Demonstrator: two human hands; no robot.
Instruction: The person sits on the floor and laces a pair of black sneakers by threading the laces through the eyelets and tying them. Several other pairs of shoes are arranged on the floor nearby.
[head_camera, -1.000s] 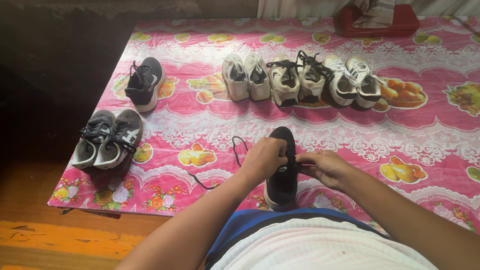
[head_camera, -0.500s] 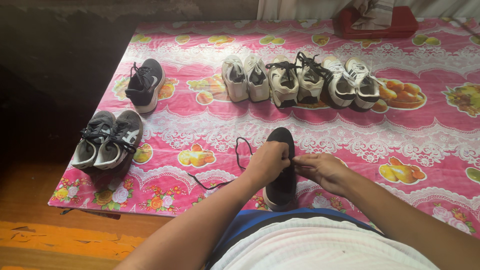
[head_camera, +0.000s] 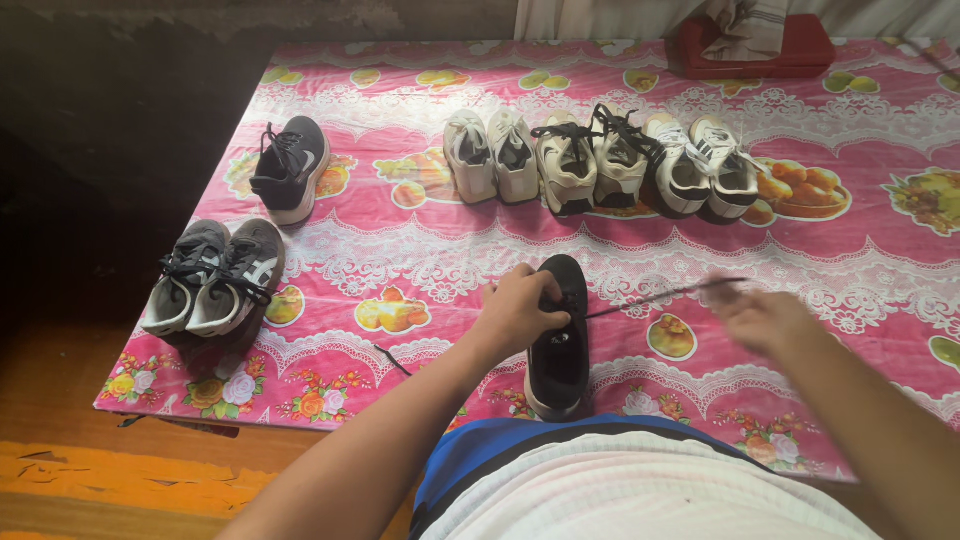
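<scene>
A black sneaker (head_camera: 560, 350) stands at the near edge of the table, toe pointing away from me. My left hand (head_camera: 518, 308) presses on its left side near the eyelets, fingers curled over the upper. My right hand (head_camera: 762, 316), blurred, is out to the right of the shoe and pinches the end of a black shoelace (head_camera: 660, 295) that runs taut from the shoe to that hand. Another stretch of the lace (head_camera: 392, 358) trails on the cloth by my left wrist.
A pink fruit-print tablecloth (head_camera: 420, 260) covers the table. Three pairs of pale sneakers (head_camera: 600, 160) line the back. One dark sneaker (head_camera: 288, 168) and a grey pair (head_camera: 212, 278) sit at the left. A red box (head_camera: 752, 45) is at the far edge.
My right hand has swept from beside the shoe out to the right, drawing the lace taut. The loop of lace left of the shoe has been pulled in. My left hand stays on the shoe.
</scene>
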